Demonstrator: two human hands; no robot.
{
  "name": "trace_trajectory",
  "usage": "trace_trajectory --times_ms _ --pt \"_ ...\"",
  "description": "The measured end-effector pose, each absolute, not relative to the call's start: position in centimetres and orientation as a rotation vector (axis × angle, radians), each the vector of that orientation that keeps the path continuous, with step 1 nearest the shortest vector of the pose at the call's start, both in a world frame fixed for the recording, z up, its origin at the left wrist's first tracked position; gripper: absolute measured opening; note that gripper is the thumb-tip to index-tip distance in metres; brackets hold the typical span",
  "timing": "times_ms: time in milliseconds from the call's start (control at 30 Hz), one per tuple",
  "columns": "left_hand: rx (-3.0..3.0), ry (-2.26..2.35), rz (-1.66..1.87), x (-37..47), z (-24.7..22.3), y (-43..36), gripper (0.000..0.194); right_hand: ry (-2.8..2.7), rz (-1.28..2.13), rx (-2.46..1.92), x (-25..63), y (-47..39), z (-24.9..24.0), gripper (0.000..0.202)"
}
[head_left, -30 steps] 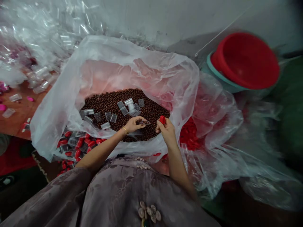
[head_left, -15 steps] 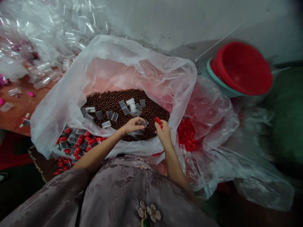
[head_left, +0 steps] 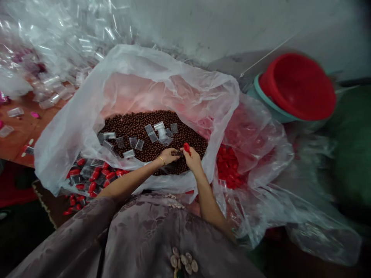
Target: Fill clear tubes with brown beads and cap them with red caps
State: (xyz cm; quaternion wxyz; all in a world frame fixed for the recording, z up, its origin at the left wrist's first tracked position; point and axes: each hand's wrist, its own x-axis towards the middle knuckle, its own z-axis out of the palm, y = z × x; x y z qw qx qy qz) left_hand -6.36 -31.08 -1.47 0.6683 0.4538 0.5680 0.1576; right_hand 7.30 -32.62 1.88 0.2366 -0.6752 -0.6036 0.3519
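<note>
My left hand (head_left: 169, 155) is closed around a small clear plastic tube (head_left: 180, 153), which looks dark with brown balls; my fingers partly hide it. Close beside it, my right hand (head_left: 193, 158) pinches a red plastic cap (head_left: 187, 147) at its fingertips. Both hands are low over a heap of small brown balls (head_left: 130, 121) inside a large translucent plastic bag (head_left: 72, 112). Several clear empty tubes (head_left: 139, 144) lie on the balls.
Red-capped tubes (head_left: 94, 175) are piled at the bag's lower left. On the right, red caps (head_left: 228, 166) fill another clear bag (head_left: 261, 135). A red basin (head_left: 301, 87) rests in a pale blue one (head_left: 257, 90). Many clear tubes (head_left: 84, 42) are heaped at the upper left.
My hands have come together over the balls, the right one moving left with the red cap. The tube in my left hand looked clear before and now appears dark with balls.
</note>
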Motion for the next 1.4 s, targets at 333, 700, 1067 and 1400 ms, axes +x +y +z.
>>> trace_trajectory --times_ms 333,700,1067,1400 --pt "0.876 0.667 0.684 -9.4 0.8 -31.5 0.046 -1.138 1.308 -1.631 7.4 -34.6 6.9 0.037" --pt "1.096 0.691 0.609 -9.0 4.0 -32.2 0.051 -1.668 0.960 -1.622 7.4 -36.6 7.6 0.039" --pt "1.487 0.993 0.493 -7.9 6.1 -33.8 0.021 -2.010 0.761 -1.685 7.8 -38.2 8.3 0.044" --pt "1.585 1.003 0.298 -8.3 6.8 -34.7 0.016 -2.483 0.604 -1.599 8.2 -38.3 9.3 0.050"
